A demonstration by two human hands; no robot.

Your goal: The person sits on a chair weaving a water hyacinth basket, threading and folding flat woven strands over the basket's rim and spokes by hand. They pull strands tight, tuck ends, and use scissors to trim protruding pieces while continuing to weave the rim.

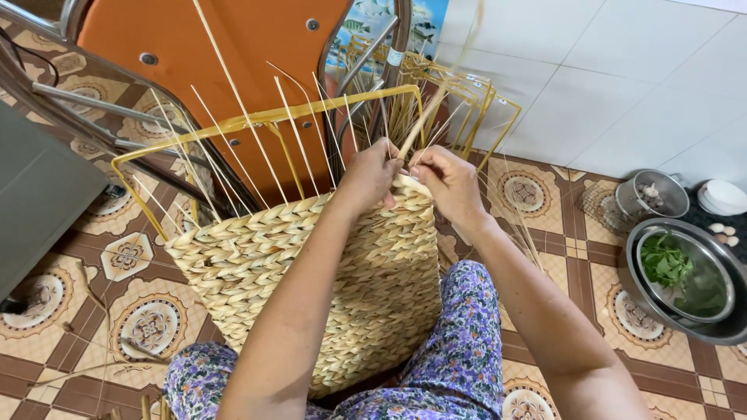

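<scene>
Half-woven pale straw basket on yellow wire frame (311, 272) rests across the lap; left hand (369, 177) closed on the top braid; right hand (451, 183) pinching a pale straw strand (416, 128); likely light, stiff-framed, pliable fibre; best held at the rim.

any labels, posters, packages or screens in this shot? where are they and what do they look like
Poster: top centre, on the wall behind the orange chair; blue picture with fish, mostly hidden.
Small label: wrapped round a chair's metal leg just below the poster; white band, print too small to tell.
No packages or screens show.
</scene>
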